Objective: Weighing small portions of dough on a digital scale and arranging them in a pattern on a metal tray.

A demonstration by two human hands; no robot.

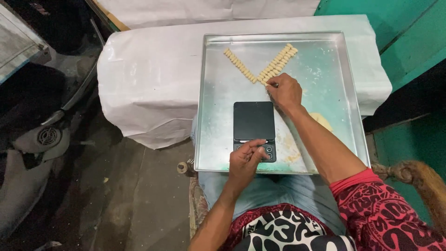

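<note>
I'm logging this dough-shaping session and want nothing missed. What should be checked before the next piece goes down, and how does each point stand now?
1. Right hand at the end of the dough rows: ok, its fingers touch the tip of the V.
2. Rows tidy: ok, two straight lines meet in a V.
3. Left hand clear of the dough: ok, it is at the black scale, fingertips at the buttons.
4. Scale platform bare: ok.
5. Metal tray steady: cannot tell; it spans the lap and the white-covered surface.
6. Dough supply: cannot tell; a pale lump is half hidden by the forearm.
</note>
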